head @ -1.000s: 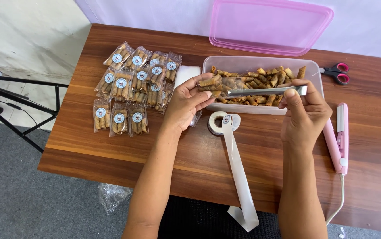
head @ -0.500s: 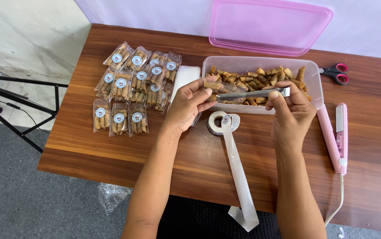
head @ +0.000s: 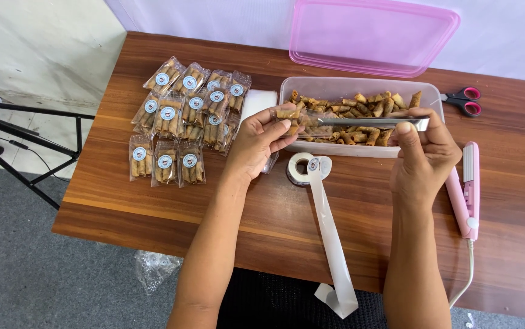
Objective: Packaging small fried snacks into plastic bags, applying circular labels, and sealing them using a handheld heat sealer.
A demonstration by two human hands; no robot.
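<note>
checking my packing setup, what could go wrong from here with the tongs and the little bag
The small clear plastic bag is pinched only by the left hand over the clear plastic tub's rim, so rolls from the metal tongs in the right hand may miss it. The white sticker strip overhangs the wooden table and might snag.

Beside my clear tub [head: 360, 149] of golden-brown rolls [head: 360, 113]: pink lid [head: 372, 36], pink-handled scissors [head: 465, 100], pink-white sealer [head: 467, 183], silver tongs [head: 372, 122], brown wooden table [head: 506, 244].
</note>
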